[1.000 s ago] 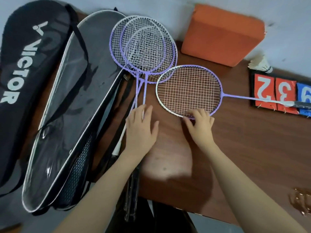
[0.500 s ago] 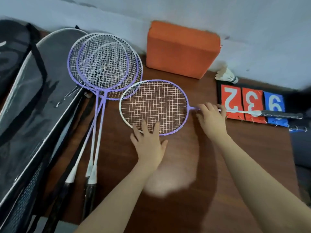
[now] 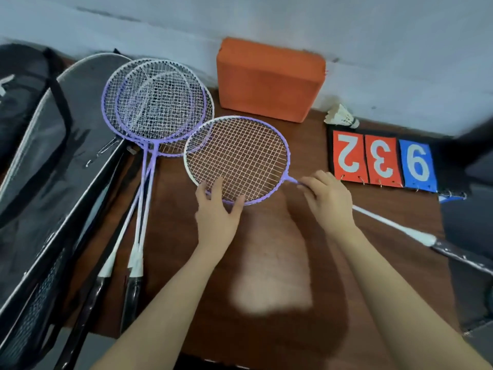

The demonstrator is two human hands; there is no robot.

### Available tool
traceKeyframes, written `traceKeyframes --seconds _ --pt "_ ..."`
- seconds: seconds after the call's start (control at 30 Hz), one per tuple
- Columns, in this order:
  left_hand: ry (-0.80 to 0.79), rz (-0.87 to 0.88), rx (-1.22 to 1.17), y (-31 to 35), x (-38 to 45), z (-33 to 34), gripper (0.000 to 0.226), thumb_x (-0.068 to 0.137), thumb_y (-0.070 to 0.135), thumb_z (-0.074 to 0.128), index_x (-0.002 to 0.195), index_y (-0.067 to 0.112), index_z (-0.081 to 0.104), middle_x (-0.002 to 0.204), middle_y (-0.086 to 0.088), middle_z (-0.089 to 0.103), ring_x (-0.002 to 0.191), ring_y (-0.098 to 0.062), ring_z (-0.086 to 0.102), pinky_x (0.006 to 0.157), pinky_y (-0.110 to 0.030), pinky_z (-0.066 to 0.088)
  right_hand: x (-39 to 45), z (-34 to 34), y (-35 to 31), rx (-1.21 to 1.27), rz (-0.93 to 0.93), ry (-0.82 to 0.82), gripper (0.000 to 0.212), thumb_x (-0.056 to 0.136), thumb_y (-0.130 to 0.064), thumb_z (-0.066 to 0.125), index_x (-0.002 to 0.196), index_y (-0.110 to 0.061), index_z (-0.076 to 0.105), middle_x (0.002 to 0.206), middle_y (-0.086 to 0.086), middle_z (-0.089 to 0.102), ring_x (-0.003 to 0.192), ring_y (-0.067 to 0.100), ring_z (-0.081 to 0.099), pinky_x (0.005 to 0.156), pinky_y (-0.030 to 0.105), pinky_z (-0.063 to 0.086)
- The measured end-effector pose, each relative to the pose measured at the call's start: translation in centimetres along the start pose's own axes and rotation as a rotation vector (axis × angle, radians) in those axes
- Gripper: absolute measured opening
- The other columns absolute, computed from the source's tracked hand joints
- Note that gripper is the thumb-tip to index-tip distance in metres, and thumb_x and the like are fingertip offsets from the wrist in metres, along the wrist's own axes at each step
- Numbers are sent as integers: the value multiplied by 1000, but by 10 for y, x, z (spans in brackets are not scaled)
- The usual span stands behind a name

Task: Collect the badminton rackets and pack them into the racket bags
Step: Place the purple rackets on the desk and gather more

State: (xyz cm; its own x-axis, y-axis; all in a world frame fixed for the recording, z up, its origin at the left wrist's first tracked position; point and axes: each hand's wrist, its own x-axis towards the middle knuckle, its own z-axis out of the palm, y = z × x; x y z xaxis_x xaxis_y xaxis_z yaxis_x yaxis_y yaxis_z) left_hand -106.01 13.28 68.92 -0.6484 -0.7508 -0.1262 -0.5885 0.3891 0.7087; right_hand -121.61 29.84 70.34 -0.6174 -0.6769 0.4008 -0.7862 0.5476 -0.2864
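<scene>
A purple-and-white racket lies on the brown table, its shaft running to the lower right. My left hand holds the near rim of its head, fingers over the strings. My right hand grips the shaft just beyond the head. Three stacked purple rackets lie to the left, handles toward me. An open grey racket bag lies beside them, and a black racket bag sits at the far left.
An orange foam block stands against the wall. A white shuttlecock lies next to a flip scoreboard showing 2, 3, 9. A dark object sits at the right edge.
The single racket has turned, its handle swinging toward me off the scoreboard. My left hand has closed onto the head's rim and my right hand now grips the shaft.
</scene>
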Motion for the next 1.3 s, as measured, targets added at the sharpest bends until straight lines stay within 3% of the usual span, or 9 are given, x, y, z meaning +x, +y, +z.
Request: traceKeyframes --seconds 0.07,0.2,0.33,0.6,0.73,0.9,1.07,1.2,1.3 --pt "30 95 -85 9 -9 -3 64 83 50 55 134 13 44 144 -17 25 126 -33 37 102 -53 36 -12 -9 -10 49 86 27 19 88 -21 54 90 -8 69 75 5 58 67 28 56 51 32 46" --pt "116 247 -5 21 -11 -13 66 80 49 50 130 6 47 143 -23 27 125 -37 37 99 -50 33 -25 -24 -35 140 264 24 18 87 -15 58 100 -13 69 77 3 52 68 24 54 53 31 46" --pt "135 366 40 23 -1 -39 68 80 48 54 134 6 43 144 -24 27 132 -37 31 103 -51 31 -30 -32 -65 225 284 -10 26 90 -15 58 114 -18 66 80 -4 42 68 20 52 55 33 48" --pt "194 481 69 -20 26 -108 55 84 40 60 128 9 50 137 -21 32 125 -31 37 100 -52 35 -20 1 -154 287 241 5 30 88 -23 54 115 -14 65 80 3 52 66 14 49 52 32 48" --pt "172 493 117 -62 45 -141 54 85 43 55 127 9 51 140 -23 34 129 -35 36 100 -52 35 -5 33 -205 357 302 7 27 87 -18 57 112 -12 67 75 -1 45 63 15 47 56 32 47" --pt "56 512 175 -100 87 -172 53 84 42 52 119 3 56 128 -24 45 106 -37 54 82 -47 49 33 72 -247 354 431 6 18 89 -17 60 103 -17 71 70 -1 42 63 16 45 59 36 44" --pt "-32 542 166 -118 117 -170 57 87 44 43 124 2 53 135 -24 43 116 -39 50 93 -47 42 67 110 -269 352 542 10 17 88 -20 59 101 -17 70 71 4 47 66 20 49 62 35 43" --pt "-74 575 193 -118 157 -173 52 89 38 48 127 2 51 139 -22 41 123 -37 46 96 -49 41 94 133 -273 302 593 -10 19 90 -23 57 105 -14 65 79 -3 47 71 18 50 62 31 39" --pt "-143 608 288 -119 181 -170 52 91 35 50 133 5 46 144 -20 36 133 -35 35 105 -51 34 106 143 -270 279 599 0 26 90 -22 58 113 -9 62 86 4 55 77 23 56 65 33 41"
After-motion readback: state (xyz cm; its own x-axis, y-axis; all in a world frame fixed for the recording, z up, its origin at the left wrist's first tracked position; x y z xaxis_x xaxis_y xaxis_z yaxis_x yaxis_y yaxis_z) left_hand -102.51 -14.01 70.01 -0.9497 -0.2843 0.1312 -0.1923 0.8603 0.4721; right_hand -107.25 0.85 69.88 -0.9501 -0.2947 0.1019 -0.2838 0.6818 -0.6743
